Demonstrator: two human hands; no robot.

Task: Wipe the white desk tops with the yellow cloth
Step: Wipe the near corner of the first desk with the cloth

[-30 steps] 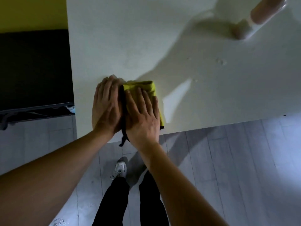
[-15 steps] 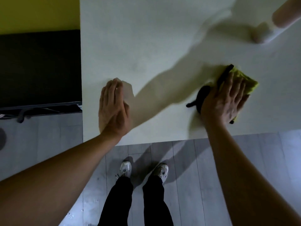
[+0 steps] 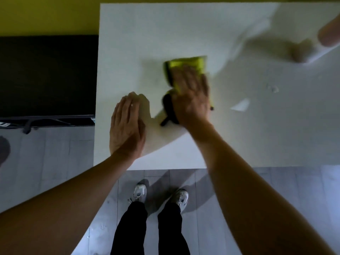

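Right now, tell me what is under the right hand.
The yellow cloth lies under the right hand, flat on the white desk top. Its far edge shows; its middle and the desk beneath are covered.

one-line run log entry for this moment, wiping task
phase: wiping | right hand: pressing yellow cloth flat on white desk top | left hand: flat on desk, beside cloth, apart | blur: right hand

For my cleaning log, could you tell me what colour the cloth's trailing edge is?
Black, on the bright yellow cloth under the right hand; head view.
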